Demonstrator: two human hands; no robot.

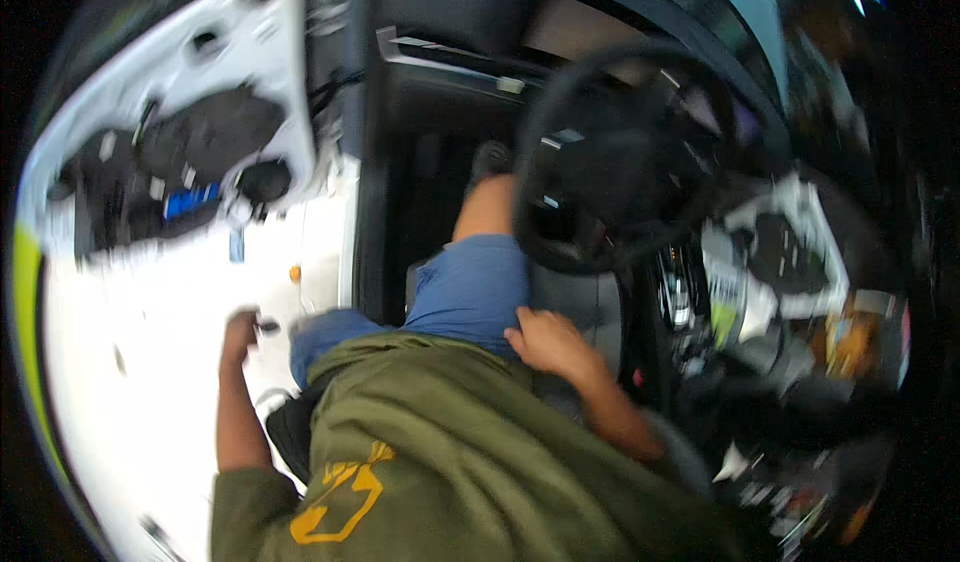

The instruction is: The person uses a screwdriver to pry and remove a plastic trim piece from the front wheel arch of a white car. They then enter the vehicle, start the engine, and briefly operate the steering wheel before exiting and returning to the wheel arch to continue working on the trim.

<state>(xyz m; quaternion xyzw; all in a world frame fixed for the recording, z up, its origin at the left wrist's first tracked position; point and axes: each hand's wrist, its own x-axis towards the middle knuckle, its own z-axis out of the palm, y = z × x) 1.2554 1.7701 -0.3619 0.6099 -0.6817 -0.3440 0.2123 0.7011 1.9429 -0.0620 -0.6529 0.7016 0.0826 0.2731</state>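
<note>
My left hand (240, 337) hangs out past the door sill at the left, its fingers closed round a small dark object (267, 327) whose kind is too blurred to make out. My right hand (550, 342) rests beside my thigh, over the edge of the grey seat (580, 307), thumb and fingers slightly apart and nothing visible in them. One leg in blue shorts (465, 282) reaches into the footwell; the other is bent outside the sill. Ahead of my right hand is the black steering wheel (530, 167).
The opened car door (290, 62), white with its inner trim off, stands at the left. A bright floor (150, 362) lies below it, with a small orange thing (295, 273) on it. On the right are the centre console (678, 292) and another untrimmed white door (815, 222).
</note>
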